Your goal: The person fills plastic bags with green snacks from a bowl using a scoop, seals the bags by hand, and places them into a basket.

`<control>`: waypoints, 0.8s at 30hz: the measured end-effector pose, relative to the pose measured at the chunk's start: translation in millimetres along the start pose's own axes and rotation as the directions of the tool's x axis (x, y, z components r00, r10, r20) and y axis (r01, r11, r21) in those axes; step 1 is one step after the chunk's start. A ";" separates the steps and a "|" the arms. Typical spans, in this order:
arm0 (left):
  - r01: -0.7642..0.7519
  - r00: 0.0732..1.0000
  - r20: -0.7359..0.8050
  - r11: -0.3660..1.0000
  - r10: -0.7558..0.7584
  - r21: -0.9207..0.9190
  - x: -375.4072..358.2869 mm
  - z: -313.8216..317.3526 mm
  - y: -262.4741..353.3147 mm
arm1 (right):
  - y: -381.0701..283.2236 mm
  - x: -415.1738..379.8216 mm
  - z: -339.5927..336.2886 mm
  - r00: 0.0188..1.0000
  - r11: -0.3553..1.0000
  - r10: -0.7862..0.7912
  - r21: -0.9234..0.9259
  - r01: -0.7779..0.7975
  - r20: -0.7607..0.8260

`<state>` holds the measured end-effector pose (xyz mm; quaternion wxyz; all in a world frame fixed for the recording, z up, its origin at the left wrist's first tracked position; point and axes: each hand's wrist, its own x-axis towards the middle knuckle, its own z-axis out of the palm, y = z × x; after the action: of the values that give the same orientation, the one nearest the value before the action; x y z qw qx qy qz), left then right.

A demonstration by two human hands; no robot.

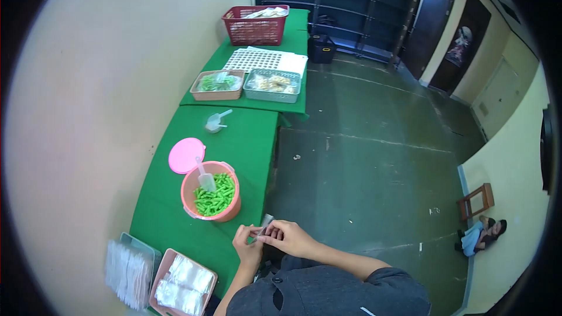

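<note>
Well, the bucket (232, 208) is what I'd steer by here: a salmon-pink tub standing on the green tablecloth (252, 134), filled with bright green stick-shaped pieces (215, 202). A white plastic scoop (206, 181) is stuck into them, its handle leaning up over the rim. Just beside the bucket, on its far left, lies the round pink lid (186, 155).

On the near right of the bucket, close to the table's edge, the person's 2 hands are up in front of the dark shirt (328, 287). The left hand (249, 243) and the right hand (287, 237) nearly meet, thumbs and fingers closed in a pinch on a small clear plastic bag (267, 220), which pokes up between them. I can't tell whether its mouth is open.

Nearer than the bucket, on its left side, are 2 containers side by side: a pink tray (157, 281) with stacks of clear bags (186, 284), and a teal basket (151, 247) with more bags standing in it.

Well beyond the bucket I see a clear scoop with a handle (215, 122), then a peach tray (218, 96) of green packets, a blue-green basket (272, 97) of pale packets, and a maroon laundry basket (255, 31) farthest off.
</note>
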<state>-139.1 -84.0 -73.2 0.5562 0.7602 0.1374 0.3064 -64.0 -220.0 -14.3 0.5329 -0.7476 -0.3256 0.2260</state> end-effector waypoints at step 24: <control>-0.254 0.960 -0.020 0.897 0.280 0.361 -38.4 -75.7 6.6 | -27.2 55.2 39.2 0.708 0.988 -0.046 0.136 -0.070 0.705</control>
<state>-216.5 -49.7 -64.5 0.3573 0.8481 0.1047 0.3769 -59.8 -148.4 -1.1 0.4220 -0.5636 -0.4814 0.5221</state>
